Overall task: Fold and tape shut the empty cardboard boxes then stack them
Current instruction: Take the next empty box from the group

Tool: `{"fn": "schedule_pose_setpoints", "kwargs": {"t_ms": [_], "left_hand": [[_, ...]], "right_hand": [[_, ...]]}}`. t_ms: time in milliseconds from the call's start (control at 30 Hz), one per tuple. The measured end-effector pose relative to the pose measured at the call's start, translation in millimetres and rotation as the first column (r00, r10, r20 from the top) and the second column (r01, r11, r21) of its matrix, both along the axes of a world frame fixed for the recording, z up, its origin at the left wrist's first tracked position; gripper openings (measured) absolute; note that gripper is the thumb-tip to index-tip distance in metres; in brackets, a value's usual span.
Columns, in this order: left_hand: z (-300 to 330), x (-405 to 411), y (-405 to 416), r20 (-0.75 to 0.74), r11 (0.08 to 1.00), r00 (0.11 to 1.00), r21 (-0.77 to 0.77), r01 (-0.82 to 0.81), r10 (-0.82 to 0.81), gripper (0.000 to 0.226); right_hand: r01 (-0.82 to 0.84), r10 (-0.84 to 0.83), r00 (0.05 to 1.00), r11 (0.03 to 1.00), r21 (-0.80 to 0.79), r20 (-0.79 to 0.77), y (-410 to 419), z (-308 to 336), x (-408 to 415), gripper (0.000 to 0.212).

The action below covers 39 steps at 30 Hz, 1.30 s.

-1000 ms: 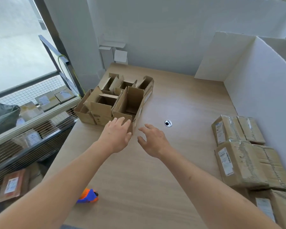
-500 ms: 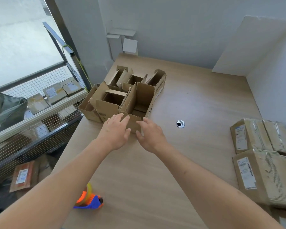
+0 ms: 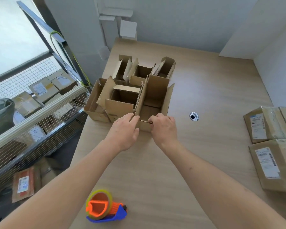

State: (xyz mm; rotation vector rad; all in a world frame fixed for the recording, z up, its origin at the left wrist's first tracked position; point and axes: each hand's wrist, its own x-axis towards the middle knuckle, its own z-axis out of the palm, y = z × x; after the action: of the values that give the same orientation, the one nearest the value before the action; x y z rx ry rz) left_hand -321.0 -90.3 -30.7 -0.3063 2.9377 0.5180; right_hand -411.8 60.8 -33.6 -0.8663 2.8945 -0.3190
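Several open, empty cardboard boxes (image 3: pixel 122 98) stand clustered at the table's far left, flaps upright. The nearest open box (image 3: pixel 155 100) sits at the cluster's right front. My left hand (image 3: pixel 124 129) grips its near left corner, fingers curled over the edge. My right hand (image 3: pixel 163 128) grips the near wall of the same box, fingers hooked over its rim. An orange and blue tape dispenser (image 3: pixel 104 207) with a yellowish roll lies on the table (image 3: pixel 205 96) near the front edge, between my forearms.
Taped, labelled boxes (image 3: pixel 271 138) are stacked at the table's right edge. A small round hole (image 3: pixel 194 116) is in the tabletop. White partition panels (image 3: pixel 254 30) rise at the back right. A wire rack (image 3: pixel 31 113) with parcels stands left of the table.
Both hands have reached forward and taken hold of the nearest open box's front edge. The view has tilted down, bringing the tape dispenser fully into sight.
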Motion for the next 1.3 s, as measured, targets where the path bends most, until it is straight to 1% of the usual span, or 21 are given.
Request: {"fn": "schedule_pose_setpoints", "kwargs": {"t_ms": [100,233,400,467,567,700,767,800,867,900,967,1000,1033,1067,1100,1167,1200,1267,1300], "left_hand": [[-1.1,5.2,-4.3,0.021,0.999,0.999,0.018,0.032,-0.033,0.054],[0.7,14.0,-5.3,0.05,0.995,0.997,0.081,0.056,-0.06,0.052],[-1.4,28.3,0.6,0.073,0.966,0.987,0.227,0.122,-0.142,0.045],[-0.4,32.7,4.1,0.082,0.959,0.985,0.251,0.128,-0.153,0.043],[0.0,41.2,9.7,0.101,0.954,0.977,0.257,0.155,-0.186,0.04],[-4.3,50.7,15.1,0.12,0.957,0.968,0.217,0.192,-0.221,0.024],[-8.8,57.2,16.4,0.116,0.959,0.968,0.207,0.193,-0.22,0.024],[-12.1,60.7,16.8,0.127,0.96,0.966,0.199,0.196,-0.223,0.029],[-18.9,68.4,18.1,0.151,0.963,0.962,0.182,0.2,-0.228,0.049],[-21.0,72.3,20.5,0.139,0.964,0.965,0.177,0.196,-0.222,0.064],[-24.6,78.3,29.1,0.076,0.966,0.976,0.176,0.189,-0.205,0.095],[-26.5,80.9,35.1,0.042,0.967,0.98,0.172,0.186,-0.196,0.107],[-28.3,83.5,40.8,0.018,0.971,0.983,0.163,0.177,-0.182,0.116],[-30.0,85.2,45.6,0.005,0.975,0.986,0.149,0.163,-0.166,0.121],[-32.6,86.3,49.0,0.001,0.981,0.989,0.13,0.147,-0.149,0.123],[-37.5,86.9,53.1,0.009,0.988,0.992,0.093,0.122,-0.123,0.121],[-38.9,86.8,54.3,0.018,0.99,0.993,0.087,0.112,-0.114,0.118],[-38.5,86.3,55.2,0.031,0.991,0.995,0.096,0.094,-0.098,0.112],[-38.2,86.9,55.1,0.036,0.991,0.995,0.098,0.088,-0.092,0.111]], "right_hand": [[0.005,-0.005,1.0,1.0,0.011,0.018,-1.3,1.7,10.7,0.027],[0.038,-0.041,0.995,0.999,0.033,0.092,1.5,10.3,30.4,0.029],[0.075,-0.085,0.973,0.996,0.054,0.214,13.2,24.3,64.2,0.026],[0.119,-0.122,0.948,0.993,0.027,0.293,18.7,25.8,78.3,0.022],[0.187,-0.149,0.886,0.981,-0.044,0.439,25.2,27.4,96.0,0.018],[0.226,-0.094,0.793,0.963,-0.147,0.602,33.2,21.0,115.6,0.022],[0.23,-0.08,0.77,0.96,-0.158,0.633,38.3,15.5,122.9,0.024],[0.225,-0.077,0.777,0.961,-0.16,0.625,41.9,10.7,125.6,0.026],[0.207,-0.086,0.838,0.964,-0.168,0.54,52.5,3.1,129.8,0.033],[0.19,-0.091,0.887,0.965,-0.178,0.452,59.6,1.7,130.2,0.036],[0.153,-0.116,0.975,0.97,-0.191,0.191,76.1,-0.3,124.9,0.035],[0.165,-0.155,0.985,0.972,-0.17,0.07,83.7,0.1,120.5,0.035],[0.206,-0.209,0.978,0.971,-0.122,-0.006,90.4,1.1,116.1,0.038],[0.261,-0.263,0.964,0.964,-0.055,-0.033,95.5,1.4,112.2,0.041],[0.311,-0.311,0.95,0.95,0.015,-0.017,99.9,0.5,109.2,0.045],[0.365,-0.374,0.925,0.924,0.117,0.067,108.1,-3.8,107.1,0.047],[0.364,-0.378,0.919,0.923,0.129,0.115,111.9,-5.5,107.7,0.046],[0.343,-0.35,0.916,0.937,0.067,0.195,118.8,-7.0,111.9,0.045],[0.331,-0.331,0.921,0.943,0.036,0.206,121.2,-7.9,114.6,0.045]]}}
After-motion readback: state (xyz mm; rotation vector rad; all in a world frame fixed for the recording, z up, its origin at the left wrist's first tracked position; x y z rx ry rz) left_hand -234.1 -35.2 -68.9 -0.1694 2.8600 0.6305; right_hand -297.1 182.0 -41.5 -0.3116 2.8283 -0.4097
